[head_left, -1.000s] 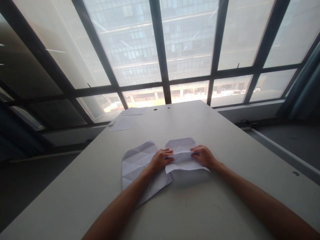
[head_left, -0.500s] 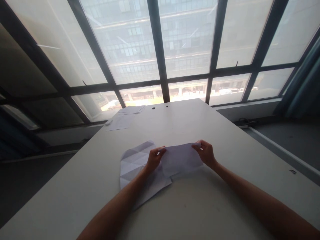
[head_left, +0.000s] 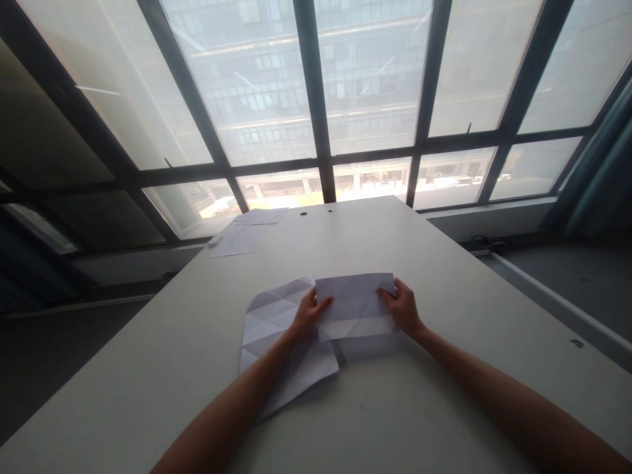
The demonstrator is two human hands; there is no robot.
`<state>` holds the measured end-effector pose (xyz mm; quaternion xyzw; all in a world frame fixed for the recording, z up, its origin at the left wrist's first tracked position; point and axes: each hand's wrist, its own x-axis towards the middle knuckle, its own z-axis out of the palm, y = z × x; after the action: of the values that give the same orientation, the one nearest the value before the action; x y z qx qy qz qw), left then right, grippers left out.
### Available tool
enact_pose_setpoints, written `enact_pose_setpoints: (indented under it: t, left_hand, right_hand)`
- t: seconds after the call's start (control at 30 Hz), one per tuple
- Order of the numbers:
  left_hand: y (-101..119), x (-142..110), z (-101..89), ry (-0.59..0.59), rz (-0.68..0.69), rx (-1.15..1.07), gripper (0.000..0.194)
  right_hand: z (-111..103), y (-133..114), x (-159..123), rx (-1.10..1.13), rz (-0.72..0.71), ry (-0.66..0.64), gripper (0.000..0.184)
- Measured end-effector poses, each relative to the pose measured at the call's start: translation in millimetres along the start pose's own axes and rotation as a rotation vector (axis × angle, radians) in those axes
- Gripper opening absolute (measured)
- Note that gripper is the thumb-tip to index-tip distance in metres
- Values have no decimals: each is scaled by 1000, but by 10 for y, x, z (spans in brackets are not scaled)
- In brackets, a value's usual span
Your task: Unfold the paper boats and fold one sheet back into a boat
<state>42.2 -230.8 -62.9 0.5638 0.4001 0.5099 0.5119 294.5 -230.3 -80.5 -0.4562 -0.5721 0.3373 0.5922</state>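
A folded sheet of white paper point(head_left: 354, 306) is held up between my two hands, its crease lines showing on the side toward me. My left hand point(head_left: 309, 315) pinches its left edge, thumb in front and fingers behind. On the right edge, my right hand point(head_left: 402, 306) grips in the same way. Beneath and left of my left hand lies a larger creased sheet of paper point(head_left: 269, 322) on the white table point(head_left: 395, 401). My left forearm covers part of that larger sheet.
Several white sheets point(head_left: 237, 240) lie at the table's far left corner. Two small dark round spots, one of them a hole point(head_left: 303, 214), mark the far end. A small dark mark point(head_left: 576, 343) sits near the right edge. Large framed windows point(head_left: 370, 79) stand beyond.
The held paper has tilted up, so its creased face now shows toward me. Both thumbs have moved onto its front. The larger sheet has shifted slightly to the right in view.
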Motion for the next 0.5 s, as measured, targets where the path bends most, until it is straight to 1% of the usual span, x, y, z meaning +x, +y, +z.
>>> enact_pose_setpoints:
  t: [0.07, 0.1, 0.2, 0.33, 0.5]
  left_hand:
    - [20, -3, 15, -109, -32, -6, 71]
    - [23, -1, 13, -132, -49, 6, 81]
    - [14, 9, -16, -137, -87, 81, 99]
    - [-4, 18, -28, -100, -63, 126, 102]
    - [-42, 27, -4, -85, -53, 84, 102]
  right_hand:
    - [-26, 43, 28, -5, 41, 15, 29]
    - [-39, 65, 41, -7, 60, 19, 30]
    - [-68, 124, 79, 2, 119, 28, 35]
    - [-81, 161, 116, 14, 202, 36, 42]
    - [-81, 143, 112, 36, 240, 50, 42]
